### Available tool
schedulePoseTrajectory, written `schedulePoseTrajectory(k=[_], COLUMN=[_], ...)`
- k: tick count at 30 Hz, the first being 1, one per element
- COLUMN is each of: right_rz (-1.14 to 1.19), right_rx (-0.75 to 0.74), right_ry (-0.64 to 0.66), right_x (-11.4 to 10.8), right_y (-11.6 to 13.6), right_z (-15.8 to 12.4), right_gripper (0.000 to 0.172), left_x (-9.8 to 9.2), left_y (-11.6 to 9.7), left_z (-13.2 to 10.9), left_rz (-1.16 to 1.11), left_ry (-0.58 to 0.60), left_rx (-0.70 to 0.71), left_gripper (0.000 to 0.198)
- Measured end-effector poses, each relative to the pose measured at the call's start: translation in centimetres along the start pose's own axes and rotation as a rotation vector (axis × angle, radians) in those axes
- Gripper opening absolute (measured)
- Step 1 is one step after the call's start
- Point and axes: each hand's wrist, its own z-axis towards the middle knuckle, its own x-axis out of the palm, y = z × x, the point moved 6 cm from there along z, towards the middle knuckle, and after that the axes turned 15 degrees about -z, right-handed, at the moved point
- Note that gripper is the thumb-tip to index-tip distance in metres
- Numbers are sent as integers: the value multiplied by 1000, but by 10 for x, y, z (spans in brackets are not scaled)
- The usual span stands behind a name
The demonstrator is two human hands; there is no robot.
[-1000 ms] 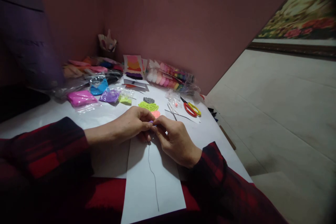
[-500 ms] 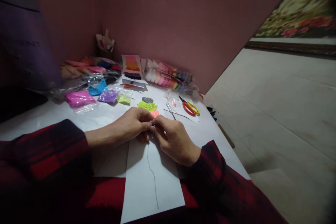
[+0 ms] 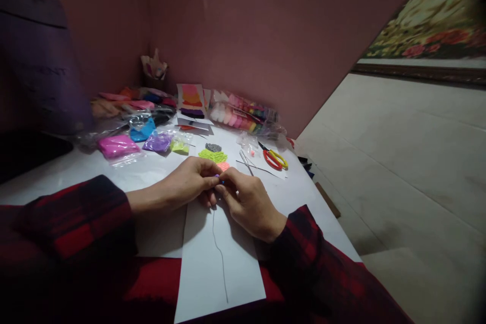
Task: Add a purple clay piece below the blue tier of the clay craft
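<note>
Over the upper part of a white paper strip [image 3: 201, 263], my two hands meet with their fingertips almost touching. My right hand [image 3: 250, 205] is closed in a pinch around a tiny bit of blue clay [image 3: 223, 181]. My left hand [image 3: 192, 179] is closed too, thumb and forefinger together beside a speck of purple clay [image 3: 217, 176]; its fingers hide whether it grips anything. Just beyond them, textured clay patches lie on the paper: pink [image 3: 224, 166], lime green [image 3: 212, 155] and grey [image 3: 213, 147]. A thin drawn line [image 3: 218, 248] runs down the strip toward me.
Right of the hands lie a slim metal tool [image 3: 245, 161] and red-and-yellow scissors [image 3: 274, 158]. Left are bags of pink [image 3: 118, 146], purple [image 3: 157, 142] and blue clay [image 3: 143, 130]. A large clay pack [image 3: 243, 114] lies by the wall. A tall purple bottle [image 3: 45, 61] stands at left.
The view has shifted slightly, so the background sits a little lower. Both hands keep nearly the same pinched pose at the same spot, with only slight finger movement.
</note>
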Motion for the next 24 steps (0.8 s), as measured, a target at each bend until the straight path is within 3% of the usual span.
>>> schedulePoseTrajectory(k=[5, 9, 14, 18, 24], right_rz=[150, 223, 306, 355, 401], right_rx=[132, 157, 205, 274, 241], right_ry=[-130, -211, -206, -217, -204], right_x=[-7, -11, -5, 0, 7], right_y=[-6, -7, -10, -14, -9], right_z=[1, -1, -3, -3, -3], right_gripper=[9, 4, 2, 15, 9], left_x=[-4, -4, -5, -6, -11], left_y=[-7, -10, -3, -2, -4], left_z=[0, -2, -3, -3, -2], left_rz=[-81, -115, -173, -241, -257], left_ry=[-67, -91, -123, -160, -199], left_rx=[52, 82, 38, 41, 64], left_gripper=[17, 19, 21, 21, 14])
